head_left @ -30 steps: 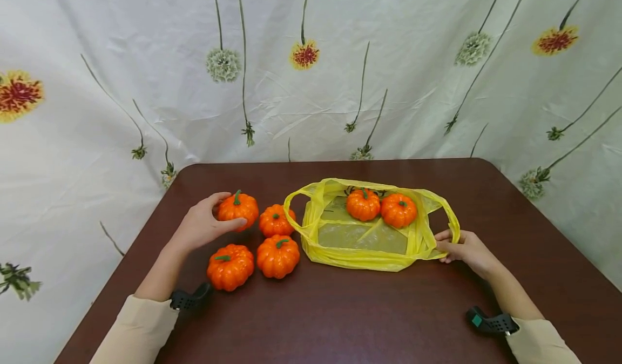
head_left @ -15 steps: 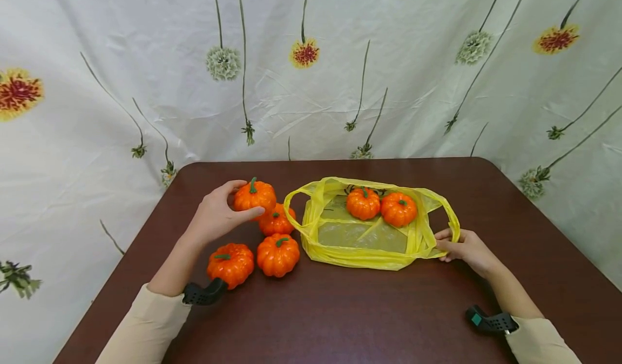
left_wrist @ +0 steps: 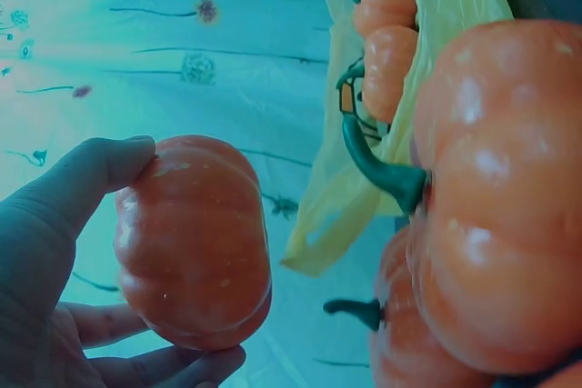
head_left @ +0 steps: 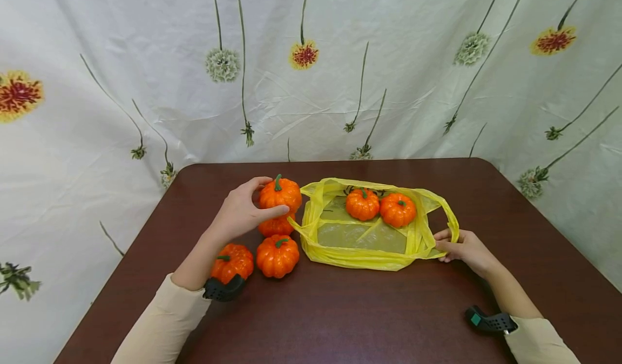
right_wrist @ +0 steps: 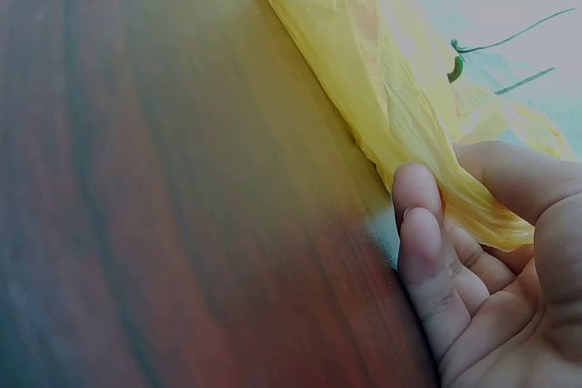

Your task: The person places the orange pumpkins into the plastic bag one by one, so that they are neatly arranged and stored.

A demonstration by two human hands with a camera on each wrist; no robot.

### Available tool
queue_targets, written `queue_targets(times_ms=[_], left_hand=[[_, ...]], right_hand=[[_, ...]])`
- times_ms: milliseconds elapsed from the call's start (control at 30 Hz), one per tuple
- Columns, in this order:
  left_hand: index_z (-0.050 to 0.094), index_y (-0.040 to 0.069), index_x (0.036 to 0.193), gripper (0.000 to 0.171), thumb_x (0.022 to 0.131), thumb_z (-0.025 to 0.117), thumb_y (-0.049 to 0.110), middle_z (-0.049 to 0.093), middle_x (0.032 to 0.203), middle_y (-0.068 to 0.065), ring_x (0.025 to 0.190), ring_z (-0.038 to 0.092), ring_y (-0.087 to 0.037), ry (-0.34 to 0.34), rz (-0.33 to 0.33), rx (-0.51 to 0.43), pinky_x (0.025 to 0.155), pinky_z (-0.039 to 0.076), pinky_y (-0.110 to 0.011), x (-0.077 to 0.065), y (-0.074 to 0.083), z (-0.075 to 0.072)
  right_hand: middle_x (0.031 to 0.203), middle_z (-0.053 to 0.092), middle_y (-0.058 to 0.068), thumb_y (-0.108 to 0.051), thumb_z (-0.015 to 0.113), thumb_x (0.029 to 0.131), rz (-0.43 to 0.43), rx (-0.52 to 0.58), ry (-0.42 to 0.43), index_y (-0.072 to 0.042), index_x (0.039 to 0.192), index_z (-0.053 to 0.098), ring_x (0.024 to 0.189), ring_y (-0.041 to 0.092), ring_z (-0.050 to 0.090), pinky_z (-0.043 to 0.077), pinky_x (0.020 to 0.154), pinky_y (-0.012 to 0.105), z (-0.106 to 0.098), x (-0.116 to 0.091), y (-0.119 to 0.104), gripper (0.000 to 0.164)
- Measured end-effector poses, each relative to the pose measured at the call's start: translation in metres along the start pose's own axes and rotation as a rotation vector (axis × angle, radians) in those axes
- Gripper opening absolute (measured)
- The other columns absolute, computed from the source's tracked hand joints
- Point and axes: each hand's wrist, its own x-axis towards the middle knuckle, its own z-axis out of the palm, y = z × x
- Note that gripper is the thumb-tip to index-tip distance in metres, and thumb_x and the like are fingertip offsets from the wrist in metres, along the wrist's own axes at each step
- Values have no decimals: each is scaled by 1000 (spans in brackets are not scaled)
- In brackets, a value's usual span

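Note:
My left hand (head_left: 243, 208) grips a small orange pumpkin (head_left: 281, 195) with a green stem, thumb on one side and fingers on the other. In the head view this pumpkin overlaps another pumpkin (head_left: 276, 226) behind it, just left of the yellow plastic bag (head_left: 359, 258). My right hand (head_left: 464, 249) pinches the bag's right handle between thumb and fingers, as the right wrist view also shows. The bag lies with its mouth spread, and two pumpkins sit inside, one (head_left: 362, 204) beside the other (head_left: 398, 210).
Two more pumpkins stand on the dark brown table (head_left: 340, 315): one (head_left: 277, 256) near the bag's left side, the other (head_left: 233, 263) partly behind my left wrist strap (head_left: 224, 288). A white flowered cloth (head_left: 311, 99) hangs behind the table's far edge.
My left hand has lifted its pumpkin and carried it to the right, up to the bag's left handle. My right hand keeps its hold on the bag.

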Motion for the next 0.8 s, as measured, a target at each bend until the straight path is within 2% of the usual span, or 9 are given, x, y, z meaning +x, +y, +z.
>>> queue_targets(times_ms=[233,433,800], left_hand=[[50,14,137,79,75,79,53,62,121,-8,106,59,-25,-37,29,-46,86,51,-43,7,11,14],[50,15,138,79,75,79,52,61,123,-7,110,58,-24,-88,20,-82,86,52,-42,13,21,30],[50,14,140,80,75,81,49,62,122,-5,104,60,-20,-144,89,-90,85,52,-38,24,37,60]], right_hand=[[78,65,3,-4,59,94,14,-4,10,22,111,52,62,13,63,55,60,27,0,0,-1,32],[78,66,3,-4,60,94,0,1,0,23,111,52,62,13,63,55,60,27,0,-1,-2,32],[76,65,5,-5,60,94,7,-21,1,22,111,54,62,13,62,55,61,28,1,0,1,32]])
